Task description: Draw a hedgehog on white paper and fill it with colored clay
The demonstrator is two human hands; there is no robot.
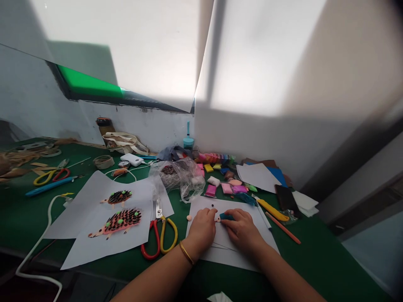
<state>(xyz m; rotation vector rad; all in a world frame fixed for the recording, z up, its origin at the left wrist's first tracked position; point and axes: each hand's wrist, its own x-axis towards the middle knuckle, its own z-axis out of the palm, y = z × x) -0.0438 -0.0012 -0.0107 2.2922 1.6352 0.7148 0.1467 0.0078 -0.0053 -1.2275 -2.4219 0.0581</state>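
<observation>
White paper lies on the green table in front of me, with a small piece of teal clay and a pale pink bit on it. My left hand rests on the paper at the left of these pieces, its fingers curled together near the pink bit; anything inside them is hidden. From the right, my right hand holds the teal clay between thumb and fingers. A tiny dark dot sits above my left hand. Beside the paper's left edge is a pale pink ball.
Red-and-yellow-handled scissors lie left of my left wrist. Farther left, paper sheets carry two hedgehog figures. Clay packets and a plastic bag lie behind. A yellow cutter, orange stick and dark phone are at right.
</observation>
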